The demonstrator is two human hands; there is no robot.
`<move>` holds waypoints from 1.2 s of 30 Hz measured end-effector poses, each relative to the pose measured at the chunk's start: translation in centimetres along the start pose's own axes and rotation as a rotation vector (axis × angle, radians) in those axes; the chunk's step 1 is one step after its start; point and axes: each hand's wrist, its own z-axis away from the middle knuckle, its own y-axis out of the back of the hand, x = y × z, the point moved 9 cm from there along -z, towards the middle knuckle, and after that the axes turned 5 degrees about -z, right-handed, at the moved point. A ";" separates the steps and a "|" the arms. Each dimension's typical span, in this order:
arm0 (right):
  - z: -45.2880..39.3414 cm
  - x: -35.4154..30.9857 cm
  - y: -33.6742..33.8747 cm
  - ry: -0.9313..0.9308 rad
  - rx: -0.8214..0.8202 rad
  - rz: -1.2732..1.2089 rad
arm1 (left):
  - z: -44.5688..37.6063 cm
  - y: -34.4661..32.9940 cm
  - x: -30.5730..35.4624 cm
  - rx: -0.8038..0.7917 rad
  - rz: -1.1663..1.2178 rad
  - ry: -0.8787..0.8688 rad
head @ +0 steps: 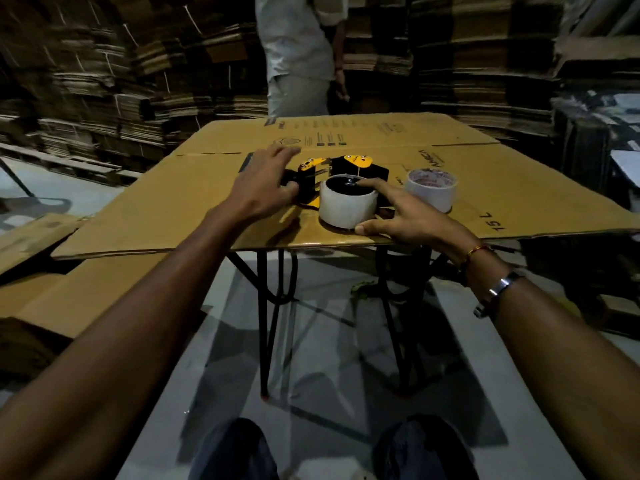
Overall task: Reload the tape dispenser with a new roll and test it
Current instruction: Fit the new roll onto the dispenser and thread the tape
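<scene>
A black and yellow tape dispenser lies on its side on a flat cardboard sheet that covers a small table. A white roll of tape sits on the dispenser's hub. My right hand grips this roll, thumb at its near side and index finger across its top. My left hand rests on the dispenser's left end, around its black handle, with the fingers spread. A second white roll with red print stands on the cardboard just right of the dispenser.
A person in light clothes stands beyond the table's far edge. Stacks of flattened cardboard fill the background on both sides. More cardboard sheets lie low at the left. The table's black legs stand over a grey floor.
</scene>
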 end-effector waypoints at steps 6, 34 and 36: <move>-0.6 0.7 0.2 -0.021 0.029 -0.077 | -1.1 -2.5 -2.8 -0.176 -0.263 0.004; -2.7 1.0 1.7 -0.010 0.331 -0.022 | 5.9 -1.3 2.2 -0.360 0.651 0.145; -2.6 0.7 1.7 -0.015 0.334 -0.020 | 6.6 -2.0 2.9 -0.403 0.706 0.160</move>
